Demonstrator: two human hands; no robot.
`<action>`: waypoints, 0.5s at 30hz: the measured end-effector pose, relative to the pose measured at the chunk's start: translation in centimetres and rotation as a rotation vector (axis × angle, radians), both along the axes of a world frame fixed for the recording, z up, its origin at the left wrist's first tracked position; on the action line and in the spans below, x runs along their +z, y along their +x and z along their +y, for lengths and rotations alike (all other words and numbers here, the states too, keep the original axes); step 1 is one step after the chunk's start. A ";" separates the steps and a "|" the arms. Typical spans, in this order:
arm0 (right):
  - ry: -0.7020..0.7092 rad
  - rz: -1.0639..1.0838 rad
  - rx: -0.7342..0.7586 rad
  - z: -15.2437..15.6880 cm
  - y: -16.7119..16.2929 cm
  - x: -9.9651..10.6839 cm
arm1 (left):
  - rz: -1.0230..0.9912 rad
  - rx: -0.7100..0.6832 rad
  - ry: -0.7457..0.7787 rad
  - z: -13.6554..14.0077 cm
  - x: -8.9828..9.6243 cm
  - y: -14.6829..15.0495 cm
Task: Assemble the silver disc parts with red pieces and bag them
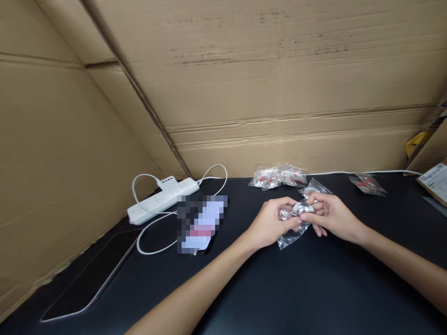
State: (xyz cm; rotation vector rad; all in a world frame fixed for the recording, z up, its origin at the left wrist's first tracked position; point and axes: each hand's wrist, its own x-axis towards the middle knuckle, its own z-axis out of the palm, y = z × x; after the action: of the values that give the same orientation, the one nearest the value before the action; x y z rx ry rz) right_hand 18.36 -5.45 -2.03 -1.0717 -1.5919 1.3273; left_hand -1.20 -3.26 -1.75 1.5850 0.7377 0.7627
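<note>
Both hands meet over the black table, right of the middle. Between them is a round silver metal disc (303,207) with a raised ring. My left hand (274,222) is closed, its thumb and fingers around a crinkled clear plastic bag (290,239) and the disc's left edge. From the other side my right hand (326,215) pinches the disc between thumb and fingers. Just behind the fingers lies another clear bag (319,185) with a pale round piece and a red bit in it; the right fingers partly cover it.
Several clear bags (277,177) with red bits lie at the back, and one more bag (368,184) lies farther right. At left are a white power strip (164,201) with cables, a blurred phone (204,223) and a dark tablet (94,274). Cardboard walls (279,93) surround the table.
</note>
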 end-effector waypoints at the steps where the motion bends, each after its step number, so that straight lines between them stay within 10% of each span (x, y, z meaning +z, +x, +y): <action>1: 0.000 -0.001 0.009 0.0 0.0 0.1 | 0.018 0.009 0.009 0.0 -0.1 0.0; 15: -0.057 0.026 0.054 0.0 0.4 0.6 | 0.028 0.056 0.023 0.4 -0.6 -0.2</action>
State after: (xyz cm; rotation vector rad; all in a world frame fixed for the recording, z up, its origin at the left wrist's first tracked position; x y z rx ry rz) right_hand 18.71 -5.42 -1.40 -1.0481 -1.5825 1.4240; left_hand -1.35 -2.82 -2.37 1.6036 0.7991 0.7937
